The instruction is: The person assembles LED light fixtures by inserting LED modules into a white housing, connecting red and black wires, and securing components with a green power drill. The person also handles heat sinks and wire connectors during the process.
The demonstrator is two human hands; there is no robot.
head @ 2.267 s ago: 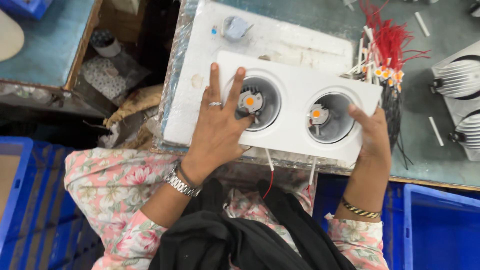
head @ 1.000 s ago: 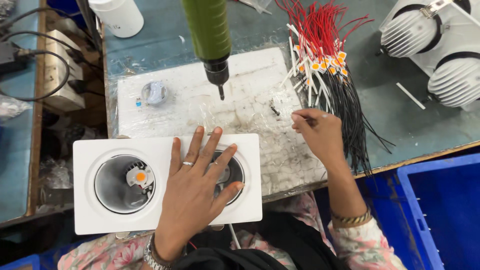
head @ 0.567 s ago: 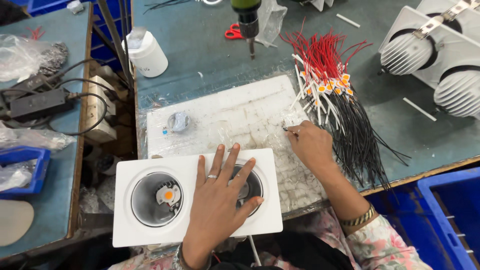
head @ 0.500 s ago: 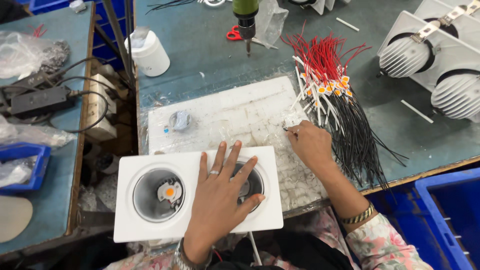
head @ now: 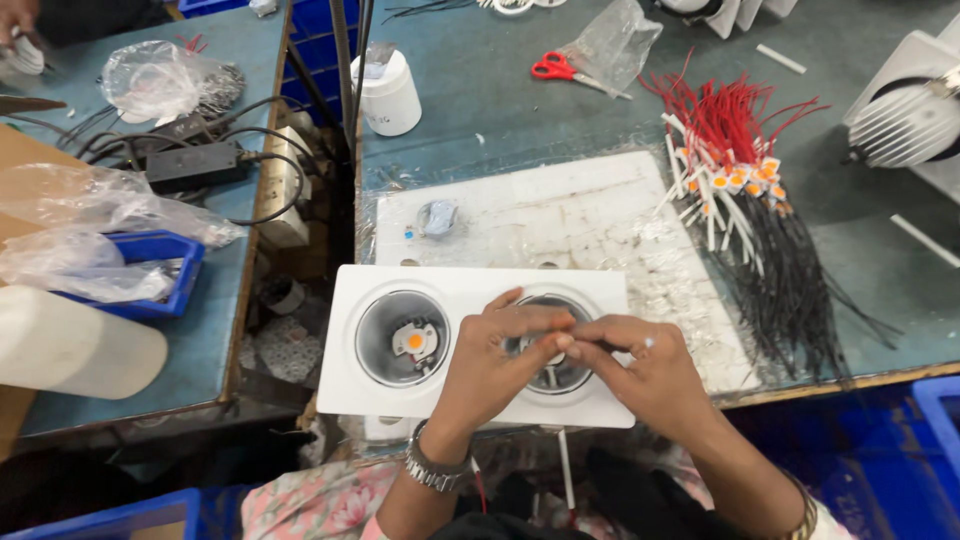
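White twin-lamp housing [head: 480, 345]: I note left cup's LED chip [head: 414, 341] fitted; left hand [head: 492, 370] and right hand [head: 640, 372] pinch something unidentifiable in the right cup [head: 556, 352], still unfinished.

Lighting assembly workshop, teal workbench [head: 480, 110], bundled red and black wires [head: 760, 200], blue parts bins [head: 150, 275], scissors [head: 560, 68]

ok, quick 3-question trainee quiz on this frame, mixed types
1. True or false: both hands are over the right-hand recess of the white twin light housing.
2. What sits in the left recess? A) an orange LED chip B) a screw C) nothing
3. What colour are the scissors handles?

Key: 1 true, left hand and right hand meet there. 2 A. 3 red.
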